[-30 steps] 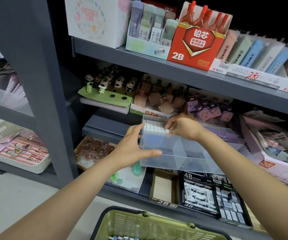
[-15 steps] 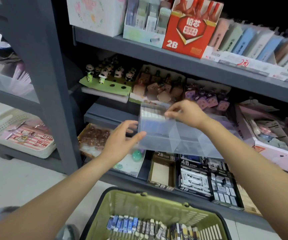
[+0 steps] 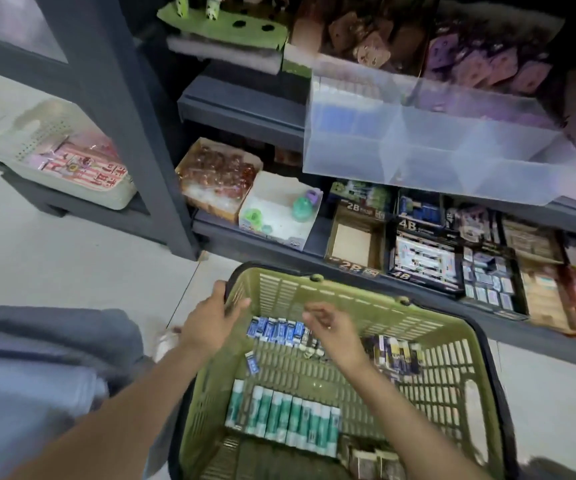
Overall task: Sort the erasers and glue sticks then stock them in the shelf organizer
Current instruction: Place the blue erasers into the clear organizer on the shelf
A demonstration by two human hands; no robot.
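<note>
— From your head camera: where do the glue sticks lie?

— In your green slotted plastic basket [image 3: 453, 344], near the wall closest to you. The white-and-green glue sticks [image 3: 285, 415] form one row of about nine, side by side, long axes running toward the far wall.

— And the erasers?

— Blue-sleeved erasers [image 3: 276, 329] stand in a row by the basket's far wall, too blurred to count; one lone blue eraser [image 3: 253, 362] lies nearer the middle, tilted.

— Your hands?

— Your left hand [image 3: 210, 322] grips the basket's far-left rim. Your right hand [image 3: 331, 329] hovers above the erasers, fingers loosely curled, holding nothing. The clear compartmented plastic organizer [image 3: 428, 140] sits on the shelf beyond the basket.
</note>
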